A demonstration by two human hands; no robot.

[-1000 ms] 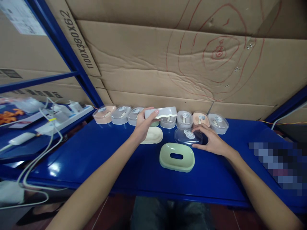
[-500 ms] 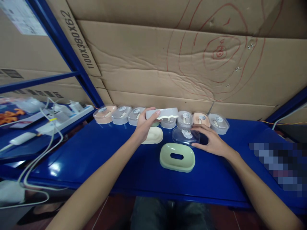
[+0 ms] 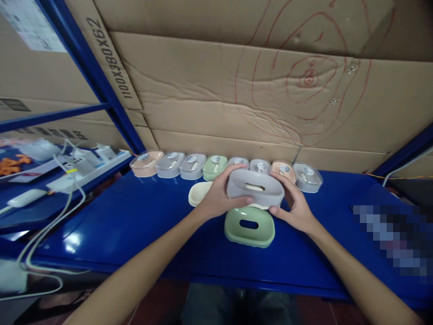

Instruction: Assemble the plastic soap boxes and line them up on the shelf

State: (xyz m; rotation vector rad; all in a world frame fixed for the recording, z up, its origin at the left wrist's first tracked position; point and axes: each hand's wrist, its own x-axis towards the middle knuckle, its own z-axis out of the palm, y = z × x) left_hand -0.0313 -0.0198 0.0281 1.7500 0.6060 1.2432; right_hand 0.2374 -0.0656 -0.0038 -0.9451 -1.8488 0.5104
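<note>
Both of my hands hold a grey soap-box tray (image 3: 255, 187) with a slot in its middle, just above a green tray (image 3: 249, 227) that lies on the blue shelf (image 3: 142, 225). My left hand (image 3: 218, 194) grips its left end and my right hand (image 3: 296, 205) its right end. A cream tray (image 3: 198, 193) lies to the left of my left hand. The clear lid seen earlier is hidden.
A row of several lidded soap boxes (image 3: 216, 166) in peach, grey and green stands along the cardboard wall (image 3: 237, 99). A blue rack post (image 3: 98, 76) rises at the left. White cables and a power strip (image 3: 67, 176) lie on the left shelf.
My left hand brought the grey tray from the back row down to the middle. My right hand left the clear lid and took the tray's right end.
</note>
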